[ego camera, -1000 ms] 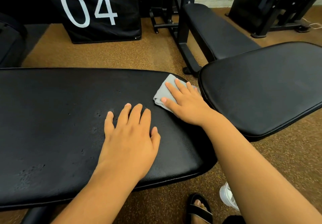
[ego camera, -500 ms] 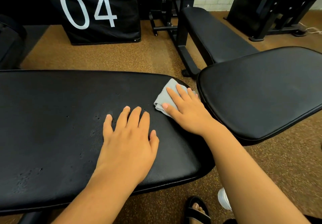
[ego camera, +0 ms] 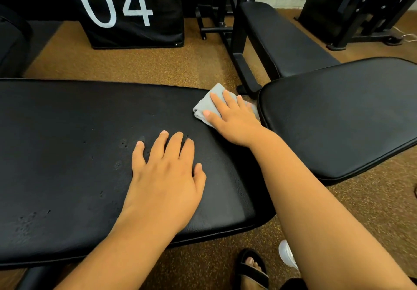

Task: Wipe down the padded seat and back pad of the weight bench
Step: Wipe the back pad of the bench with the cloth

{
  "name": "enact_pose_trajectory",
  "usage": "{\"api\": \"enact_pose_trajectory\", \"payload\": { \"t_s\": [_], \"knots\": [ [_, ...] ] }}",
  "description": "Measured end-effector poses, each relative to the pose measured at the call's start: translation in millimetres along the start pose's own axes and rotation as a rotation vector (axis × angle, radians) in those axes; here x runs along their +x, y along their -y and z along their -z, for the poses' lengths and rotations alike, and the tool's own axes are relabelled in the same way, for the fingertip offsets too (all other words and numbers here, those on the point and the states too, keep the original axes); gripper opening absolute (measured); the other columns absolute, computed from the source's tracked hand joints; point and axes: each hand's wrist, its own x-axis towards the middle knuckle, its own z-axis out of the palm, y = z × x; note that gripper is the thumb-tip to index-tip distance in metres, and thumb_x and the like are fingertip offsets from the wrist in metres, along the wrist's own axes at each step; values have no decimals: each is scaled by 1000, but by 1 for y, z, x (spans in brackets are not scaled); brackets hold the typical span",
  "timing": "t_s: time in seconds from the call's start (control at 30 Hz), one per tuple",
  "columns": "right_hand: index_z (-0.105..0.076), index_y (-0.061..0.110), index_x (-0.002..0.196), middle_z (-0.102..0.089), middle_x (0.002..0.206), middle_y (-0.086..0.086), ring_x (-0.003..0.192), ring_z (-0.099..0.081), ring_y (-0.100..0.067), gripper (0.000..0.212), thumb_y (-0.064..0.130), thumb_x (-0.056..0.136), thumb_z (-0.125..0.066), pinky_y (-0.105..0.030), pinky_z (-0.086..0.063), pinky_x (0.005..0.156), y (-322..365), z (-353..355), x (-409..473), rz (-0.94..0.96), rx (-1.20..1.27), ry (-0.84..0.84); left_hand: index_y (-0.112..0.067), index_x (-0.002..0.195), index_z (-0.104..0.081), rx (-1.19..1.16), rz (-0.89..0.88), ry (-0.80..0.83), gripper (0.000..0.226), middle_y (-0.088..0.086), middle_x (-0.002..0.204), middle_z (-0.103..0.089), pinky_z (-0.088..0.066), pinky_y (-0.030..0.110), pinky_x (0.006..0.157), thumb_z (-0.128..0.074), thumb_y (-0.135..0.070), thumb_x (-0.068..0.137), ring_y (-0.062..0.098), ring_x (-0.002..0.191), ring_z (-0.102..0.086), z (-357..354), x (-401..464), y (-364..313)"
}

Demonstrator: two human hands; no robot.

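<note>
Gym flooring [ego camera: 140,63] of speckled tan rubber lies under a black weight bench, with a box [ego camera: 133,9] marked 04 and a second bench [ego camera: 284,39] behind. From the head view, the long back pad [ego camera: 67,154] fills the left and centre, and the seat [ego camera: 338,118] is seen to the right, raised and just beside it.

A grey cloth [ego camera: 206,102] is pressed flat onto the pad's far right corner by the right hand [ego camera: 230,118], fingers straight and spread over it. The left hand [ego camera: 167,176] is laid open on the pad, bracing, with nothing held.

Compared with a second ago, the cloth has been pushed slightly farther toward the pad's far edge, while the left hand has stayed put. This end of the back pad is judged to be nearly covered; the seat is not yet touched by the cloth.
</note>
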Motion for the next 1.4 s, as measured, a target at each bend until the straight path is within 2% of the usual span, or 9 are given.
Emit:
{"api": "enact_pose_trajectory", "payload": {
  "t_s": [0.2, 0.53, 0.7, 0.83, 0.97, 1.1, 1.2, 1.4],
  "knots": [
    [-2, 42, 154, 9, 164, 6, 149, 16, -26, 68, 65, 95, -25, -45, 9, 118, 1, -8, -74, 78, 28, 18, -16, 129, -57, 0, -7, -27, 53, 5, 137, -54, -32, 61, 105, -34, -41, 89, 29, 133, -45, 0, -1, 0],
    [-4, 36, 155, 4, 165, 0, 150, 7, -35, 69, 67, 96, -23, -51, 3, 119, 13, 7, 12, 1, -4, 31, -17, 130, -56, 8, -5, -13, 55, 3, 139, -53, -32, 60, 107, -28, -42, 90, 27, 135, -43, 1, -1, -1],
    [-6, 37, 156, 5, 165, 0, 150, 10, -33, 66, 63, 98, -23, -50, 4, 119, 16, -1, -22, 53, 1, 14, -17, 129, -56, 1, -7, -3, 54, 3, 140, -52, -30, 60, 107, -28, -42, 90, 27, 135, -42, 4, -1, -2],
    [-4, 40, 155, 7, 165, 3, 150, 12, -29, 68, 66, 95, -23, -47, 6, 119, 15, -8, -57, 103, 2, 15, -19, 136, -48, -9, -10, 12, 49, 2, 147, -44, -24, 59, 111, -34, -41, 95, 26, 141, -33, 3, -2, -1],
    [-5, 40, 155, 6, 165, 4, 150, 11, -30, 68, 67, 95, -25, -49, 5, 120, 17, -5, -41, 83, -11, 27, -19, 139, -45, -5, -14, 7, 49, 1, 150, -40, -20, 58, 113, -32, -41, 97, 26, 143, -28, 2, -1, -2],
    [-5, 39, 155, 4, 165, 1, 150, 7, -34, 70, 69, 95, -24, -52, 3, 120, 24, -2, -1, 22, -24, 16, -17, 132, -53, -6, -9, 10, 55, 3, 143, -48, -25, 60, 110, -26, -43, 91, 27, 139, -36, 4, 0, -3],
    [-5, 38, 155, 3, 165, 1, 150, 7, -35, 70, 69, 95, -22, -53, 3, 119, 27, 1, 11, 9, -25, 21, -18, 132, -52, -13, -11, 27, 57, 3, 144, -47, -25, 59, 110, -23, -43, 90, 27, 139, -35, 7, -1, -3],
    [-5, 39, 155, 6, 165, 2, 150, 12, -30, 64, 62, 98, -24, -48, 6, 119, 20, -2, -40, 90, 16, 20, -20, 141, -41, -12, -16, 40, 50, 0, 152, -35, -16, 57, 115, -30, -42, 98, 24, 146, -22, 6, -2, -2]
  ]
}}
